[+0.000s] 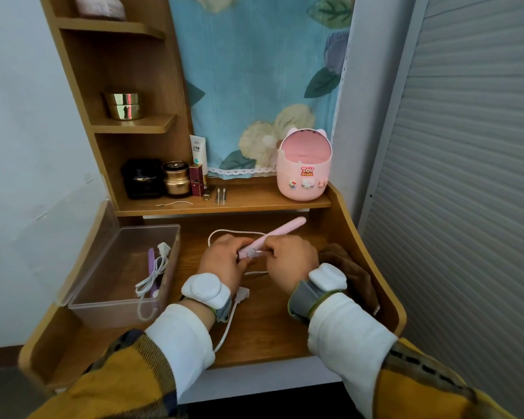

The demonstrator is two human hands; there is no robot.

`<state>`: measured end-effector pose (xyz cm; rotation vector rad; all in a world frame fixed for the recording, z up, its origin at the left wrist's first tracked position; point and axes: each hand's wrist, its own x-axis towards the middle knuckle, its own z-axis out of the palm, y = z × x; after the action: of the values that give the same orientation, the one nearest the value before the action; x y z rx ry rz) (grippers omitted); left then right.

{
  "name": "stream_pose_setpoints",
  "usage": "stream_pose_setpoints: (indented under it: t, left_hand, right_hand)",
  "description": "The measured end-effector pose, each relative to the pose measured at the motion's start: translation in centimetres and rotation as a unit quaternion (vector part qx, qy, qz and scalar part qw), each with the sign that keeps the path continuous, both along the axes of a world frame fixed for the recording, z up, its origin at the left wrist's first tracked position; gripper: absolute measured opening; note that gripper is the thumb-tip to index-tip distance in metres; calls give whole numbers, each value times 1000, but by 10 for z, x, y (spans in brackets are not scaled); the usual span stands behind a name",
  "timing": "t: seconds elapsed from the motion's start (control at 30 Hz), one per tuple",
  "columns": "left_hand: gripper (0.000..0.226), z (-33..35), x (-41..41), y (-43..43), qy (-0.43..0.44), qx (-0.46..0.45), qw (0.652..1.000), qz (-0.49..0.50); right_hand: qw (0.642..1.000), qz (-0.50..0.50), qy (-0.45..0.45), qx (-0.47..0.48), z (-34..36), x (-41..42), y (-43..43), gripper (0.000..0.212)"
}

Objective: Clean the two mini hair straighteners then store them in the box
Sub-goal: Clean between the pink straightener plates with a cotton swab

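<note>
A pink mini hair straightener (280, 231) points up and to the right over the middle of the wooden desk. My left hand (224, 261) grips its near end, and my right hand (289, 261) pinches the white cord (224, 234) where it leaves that end. The cord loops behind my hands, and its plug (243, 293) lies by my left wrist. A purple mini hair straightener (151, 267) lies with its coiled white cord inside the clear plastic box (115, 306) at the left. A brown cloth (351, 273) lies crumpled under my right wrist.
A pink cartoon bin (304, 167) stands on the low shelf (254, 204) at the back right. Cosmetic jars (176, 176), a tube and cotton swabs (221, 195) sit at the shelf's left. The box's lid (100, 237) stands up along its left side. A grey shutter fills the right.
</note>
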<state>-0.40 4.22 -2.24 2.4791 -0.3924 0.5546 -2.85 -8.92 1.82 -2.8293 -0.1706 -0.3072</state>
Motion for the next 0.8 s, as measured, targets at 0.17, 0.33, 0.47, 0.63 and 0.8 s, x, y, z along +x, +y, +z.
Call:
stream_pose_setpoints:
  t: [0.17, 0.33, 0.47, 0.63, 0.8]
  left_hand:
    - [34, 8, 0, -1, -26, 29, 999, -9]
    - [38, 12, -1, 1, -25, 44, 999, -6]
    - [38, 15, -6, -3, 11, 6, 1000, 13]
    - [34, 25, 1, -1, 65, 28, 996, 56]
    - [34, 33, 4, -6, 101, 27, 994, 35]
  right_hand:
    - [994, -59, 84, 41, 6, 6, 8, 28]
    - [883, -93, 110, 448, -12, 5, 4, 25]
    - [1000, -18, 17, 4, -1, -2, 2, 19]
    - [999, -38, 10, -28, 10, -3, -6, 16]
    - [929, -84, -29, 360, 8, 9, -17, 22]
